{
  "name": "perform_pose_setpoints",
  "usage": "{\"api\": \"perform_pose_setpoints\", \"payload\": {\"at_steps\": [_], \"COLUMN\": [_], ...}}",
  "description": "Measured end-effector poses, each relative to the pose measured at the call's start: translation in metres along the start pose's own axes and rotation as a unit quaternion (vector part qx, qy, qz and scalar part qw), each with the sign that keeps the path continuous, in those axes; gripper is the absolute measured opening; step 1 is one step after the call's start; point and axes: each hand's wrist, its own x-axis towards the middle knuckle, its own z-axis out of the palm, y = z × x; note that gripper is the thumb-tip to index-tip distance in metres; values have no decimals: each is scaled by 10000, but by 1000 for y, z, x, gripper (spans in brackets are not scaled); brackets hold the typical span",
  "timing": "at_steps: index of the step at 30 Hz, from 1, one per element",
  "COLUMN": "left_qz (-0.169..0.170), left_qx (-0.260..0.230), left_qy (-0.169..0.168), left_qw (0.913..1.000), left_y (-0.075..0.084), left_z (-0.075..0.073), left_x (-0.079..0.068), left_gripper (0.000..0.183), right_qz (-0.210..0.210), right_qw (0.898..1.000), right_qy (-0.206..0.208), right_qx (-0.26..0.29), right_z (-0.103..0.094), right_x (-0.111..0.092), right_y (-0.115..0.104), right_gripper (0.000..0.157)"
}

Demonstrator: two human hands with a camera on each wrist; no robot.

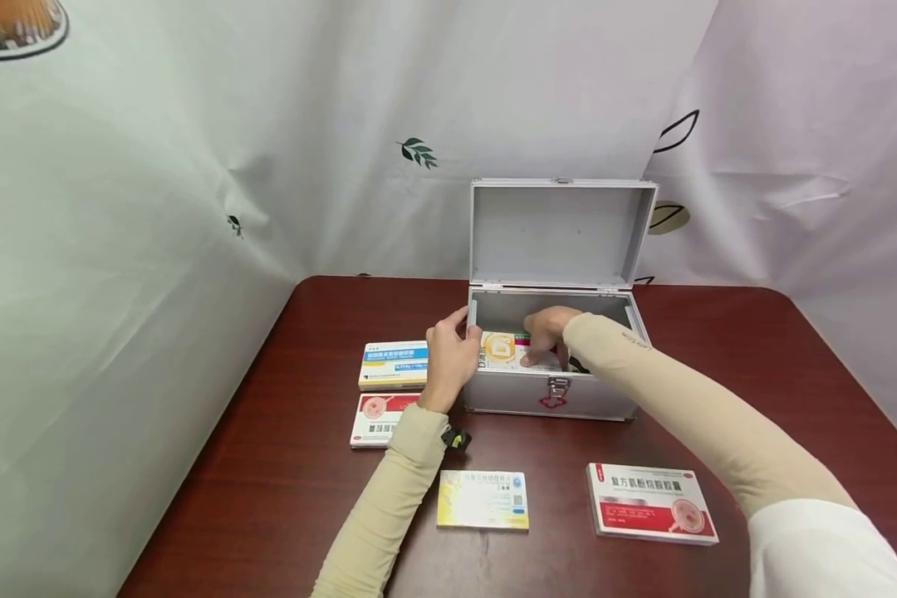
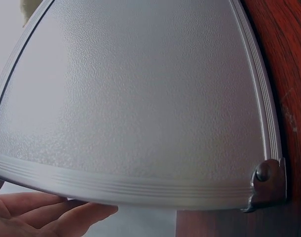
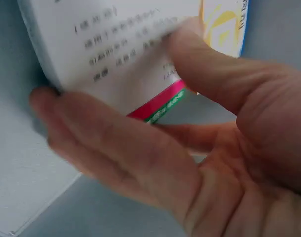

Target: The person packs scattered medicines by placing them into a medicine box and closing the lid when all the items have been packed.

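Observation:
A silver aluminium case (image 1: 508,394) with a red cross emblem under its latch stands on the table with its lid (image 1: 564,232) raised. My left hand (image 1: 451,353) holds the case's left side near the top rim; in the left wrist view its fingers (image 2: 86,217) show past the edge of the metal panel. Inside the case, my right hand (image 1: 549,328) grips a white medicine box (image 3: 126,54) with a yellow emblem and a pink and green stripe. The thumb lies on the box's printed face, the fingers along its other side. The case front hides the box's lower part.
Left of the case lie a blue, white and yellow medicine box (image 1: 392,365) and a red and white one (image 1: 381,419), both partly behind the left arm. In front are a yellow and white box (image 1: 482,500) and another red and white box (image 1: 652,504). A patterned curtain (image 1: 389,100) hangs behind the table.

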Motion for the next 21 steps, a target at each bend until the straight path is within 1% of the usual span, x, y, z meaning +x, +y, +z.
{"api": "perform_pose_setpoints", "payload": {"at_steps": [2,7,12,16,19,21], "left_qz": [1,-38,43,81,72,72], "left_qx": [-7,10,-1,72,72,72], "left_qy": [8,-22,-39,1,33,63], "left_qw": [10000,10000,10000,9999,9999,9999], "left_y": [0,0,-1,0,1,1], "left_z": [0,0,-1,-2,-1,-1], "left_x": [0,0,0,0,0,0], "left_gripper": [38,38,38,38,37,37], "right_qz": [6,11,-6,-168,-309,-481], "right_qw": [10000,9999,9996,9990,9978,9960], "right_qy": [11,17,114,131,128,187], "right_qx": [-19,-121,-248,-401,-574,-729], "right_z": [1,2,2,-2,-7,-13], "right_x": [-1,-1,0,-3,-6,-12], "right_y": [2,2,2,3,4,3], "right_gripper": [48,44,42,44,52,59]}}
